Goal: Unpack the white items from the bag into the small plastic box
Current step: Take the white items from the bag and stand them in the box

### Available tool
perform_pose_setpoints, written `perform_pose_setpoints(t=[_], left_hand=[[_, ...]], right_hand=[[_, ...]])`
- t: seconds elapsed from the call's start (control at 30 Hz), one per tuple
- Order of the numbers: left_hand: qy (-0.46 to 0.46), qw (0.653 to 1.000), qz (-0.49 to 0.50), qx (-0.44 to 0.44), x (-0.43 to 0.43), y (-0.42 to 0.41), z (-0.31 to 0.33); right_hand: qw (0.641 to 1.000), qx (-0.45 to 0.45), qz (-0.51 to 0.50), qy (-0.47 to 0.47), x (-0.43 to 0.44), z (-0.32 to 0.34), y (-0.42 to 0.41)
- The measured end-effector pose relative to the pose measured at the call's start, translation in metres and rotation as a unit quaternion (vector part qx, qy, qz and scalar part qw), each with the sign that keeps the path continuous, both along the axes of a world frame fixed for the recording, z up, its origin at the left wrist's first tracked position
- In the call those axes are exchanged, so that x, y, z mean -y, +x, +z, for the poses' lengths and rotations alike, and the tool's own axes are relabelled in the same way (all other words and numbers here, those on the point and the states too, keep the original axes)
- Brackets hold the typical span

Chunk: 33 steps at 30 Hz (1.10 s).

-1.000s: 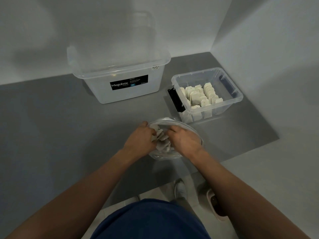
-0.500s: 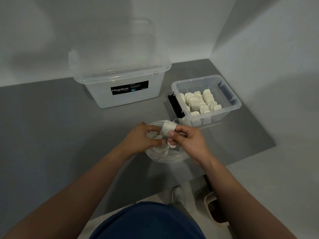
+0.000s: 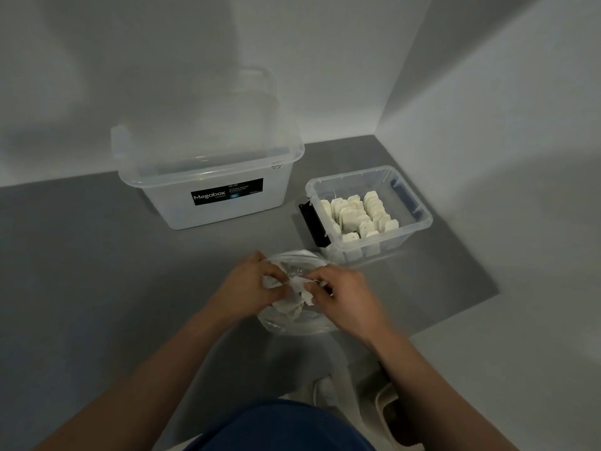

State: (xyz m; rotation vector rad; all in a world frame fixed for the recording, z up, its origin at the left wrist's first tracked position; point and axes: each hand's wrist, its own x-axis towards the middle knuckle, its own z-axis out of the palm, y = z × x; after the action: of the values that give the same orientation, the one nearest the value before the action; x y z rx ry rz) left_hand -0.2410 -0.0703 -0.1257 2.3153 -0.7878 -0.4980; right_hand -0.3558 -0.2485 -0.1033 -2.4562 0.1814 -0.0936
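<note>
Pinching white items [image 3: 297,286] above bag [image 3: 292,325]: left hand [image 3: 247,288], right hand [image 3: 346,296], fingers [image 3: 328,275] curled inward.

bag [image 3: 292,325]: clear plastic, crumpled, mouth open upward, on the table [image 3: 130,271] near its front edge, just in front of the small box.
small box [image 3: 421,227]: clear plastic, open, black clip on its left end.
white packets [image 3: 354,216]: flat, standing on edge in rows inside the small box.
loose packets [image 3: 289,309]: crumpled, lying in the bag.
held packet [image 3: 300,284]: over the bag's mouth, pinched between left hand [image 3: 247,288] and right hand [image 3: 344,294].
</note>
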Motion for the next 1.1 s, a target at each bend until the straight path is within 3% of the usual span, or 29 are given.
perform_pose_setpoints(t=[0.3,0.4,0.53,0.67,0.93,1.1], left_hand=[[-0.023,0.992,0.122,0.001,0.015,-0.012,-0.003],[-0.024,0.989,0.143,0.0,0.017,-0.016,-0.004],[-0.007,0.989,0.148,0.008,0.018,-0.016,-0.003],[0.014,0.987,0.157,0.005,0.018,-0.015,-0.004],[0.031,0.987,0.157,0.008,0.021,-0.018,-0.003],[0.03,0.99,0.14,-0.004,0.016,-0.017,-0.004]], right_hand=[[0.981,0.171,-0.088,0.017,0.091,0.087,0.036],[0.987,0.118,-0.093,-0.059,0.129,0.086,0.069],[0.984,-0.057,-0.023,-0.167,0.16,0.058,0.101],[0.952,-0.172,0.065,-0.244,0.169,0.025,0.115],[0.94,-0.152,0.051,-0.302,0.17,0.001,0.133],[0.956,-0.135,-0.003,-0.26,0.167,0.02,0.118]])
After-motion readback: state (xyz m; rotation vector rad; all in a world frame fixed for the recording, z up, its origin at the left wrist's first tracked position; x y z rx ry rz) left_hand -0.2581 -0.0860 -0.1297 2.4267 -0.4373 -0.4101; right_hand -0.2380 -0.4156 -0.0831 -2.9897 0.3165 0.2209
